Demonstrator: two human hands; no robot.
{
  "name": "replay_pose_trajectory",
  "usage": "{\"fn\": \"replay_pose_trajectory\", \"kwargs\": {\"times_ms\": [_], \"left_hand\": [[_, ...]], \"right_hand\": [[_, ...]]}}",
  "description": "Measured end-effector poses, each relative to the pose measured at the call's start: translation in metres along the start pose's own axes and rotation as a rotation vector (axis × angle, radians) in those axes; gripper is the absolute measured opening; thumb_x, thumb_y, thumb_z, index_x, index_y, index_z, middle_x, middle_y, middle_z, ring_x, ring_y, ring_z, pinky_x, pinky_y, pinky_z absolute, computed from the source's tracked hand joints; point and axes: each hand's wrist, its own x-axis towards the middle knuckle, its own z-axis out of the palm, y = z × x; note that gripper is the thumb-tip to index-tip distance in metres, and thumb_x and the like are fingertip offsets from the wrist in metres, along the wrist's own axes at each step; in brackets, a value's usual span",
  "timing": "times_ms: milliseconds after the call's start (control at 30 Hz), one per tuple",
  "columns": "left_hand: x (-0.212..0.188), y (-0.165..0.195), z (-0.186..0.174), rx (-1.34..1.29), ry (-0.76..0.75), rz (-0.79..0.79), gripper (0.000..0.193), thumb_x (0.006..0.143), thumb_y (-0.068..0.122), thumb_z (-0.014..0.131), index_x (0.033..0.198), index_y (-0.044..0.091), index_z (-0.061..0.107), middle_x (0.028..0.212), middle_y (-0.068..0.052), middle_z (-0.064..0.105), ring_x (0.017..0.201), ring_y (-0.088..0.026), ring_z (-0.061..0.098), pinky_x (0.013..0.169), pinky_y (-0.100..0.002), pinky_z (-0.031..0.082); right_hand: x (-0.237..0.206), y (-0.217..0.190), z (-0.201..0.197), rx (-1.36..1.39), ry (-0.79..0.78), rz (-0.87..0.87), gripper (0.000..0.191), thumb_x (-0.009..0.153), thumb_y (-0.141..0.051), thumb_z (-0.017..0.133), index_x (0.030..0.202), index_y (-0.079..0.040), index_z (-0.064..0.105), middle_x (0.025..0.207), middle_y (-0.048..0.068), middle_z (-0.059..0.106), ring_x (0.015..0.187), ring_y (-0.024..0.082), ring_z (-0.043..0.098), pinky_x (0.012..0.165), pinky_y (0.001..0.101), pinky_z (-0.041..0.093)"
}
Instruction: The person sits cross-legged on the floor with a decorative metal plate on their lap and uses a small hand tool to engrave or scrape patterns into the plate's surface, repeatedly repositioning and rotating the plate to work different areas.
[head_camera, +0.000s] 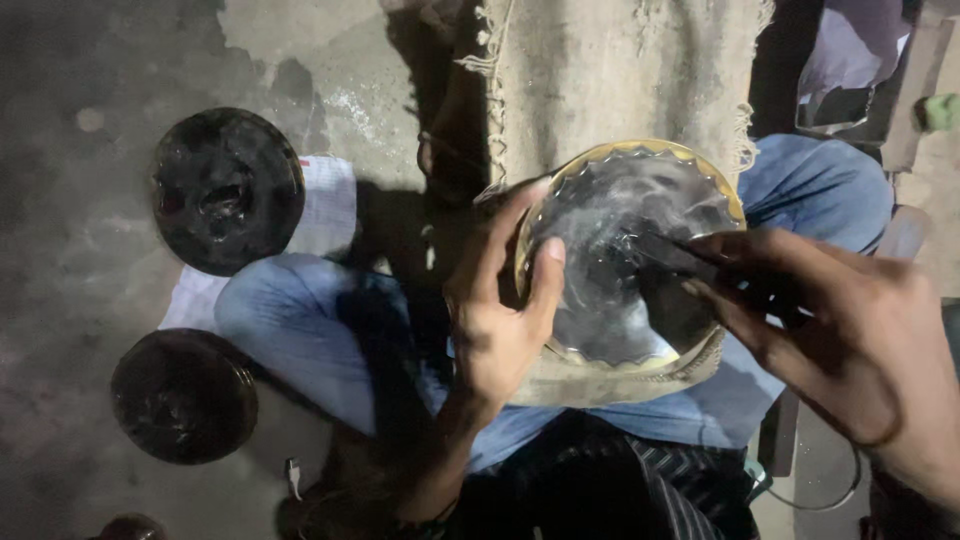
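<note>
Centre-right of the frame, a round scalloped brass plate (628, 255) sits tilted on a sandy cloth pad (600, 385) over the person's knee, its face smeared grey and shiny. The left hand (500, 320) grips the plate's left rim, thumb hooked over the edge, fingers curled behind. From the right edge comes the right hand (850, 330), closed around a dark stick-like tool (670, 255) whose tip rests on the plate's face. Over at the left of the frame, two dark round discs (227, 190) lie on the concrete floor (90, 260), the upper one on a white sheet (325, 205). The risk as I see it: that wet-looking surface could let the tool skid towards the thumb on the rim, and the plate, only propped on the pad, could slip off the knee if the left grip eases
</note>
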Motion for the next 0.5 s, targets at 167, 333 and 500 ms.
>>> {"fn": "replay_pose_trajectory", "kwargs": {"times_ms": [167, 333, 500], "left_hand": [[0.011, 0.005, 0.009, 0.202, -0.020, 0.040, 0.052, 0.105, 0.011, 0.073, 0.152, 0.011, 0.050, 0.142, -0.011, 0.064, 0.131, -0.024, 0.065, 0.114, -0.035, 0.052], [0.013, 0.021, 0.021, 0.436, -0.102, 0.163, 0.101, 0.077, 0.044, 0.087, 0.155, 0.011, 0.033, 0.160, -0.020, 0.039, 0.147, -0.035, 0.040, 0.124, -0.053, 0.037], [0.006, 0.034, 0.031, 0.666, -0.209, 0.140, 0.125, 0.066, 0.051, 0.091, 0.162, 0.014, 0.019, 0.165, -0.019, 0.032, 0.151, -0.038, 0.036, 0.125, -0.063, 0.028]], "right_hand": [[0.001, -0.001, -0.005, 0.059, 0.067, -0.030, 0.039, 0.083, -0.014, 0.080, 0.119, -0.003, 0.070, 0.096, 0.011, 0.077, 0.073, 0.017, 0.077, 0.061, 0.0261, 0.059], [0.004, -0.004, -0.009, 0.042, -0.003, 0.066, 0.040, 0.080, -0.013, 0.080, 0.119, -0.009, 0.074, 0.088, 0.007, 0.079, 0.057, 0.015, 0.067, 0.048, 0.0277, 0.053], [0.006, -0.009, -0.006, 0.029, 0.034, -0.048, 0.032, 0.082, -0.015, 0.080, 0.113, -0.012, 0.077, 0.087, 0.006, 0.076, 0.052, 0.014, 0.068, 0.050, 0.0277, 0.053]]}}
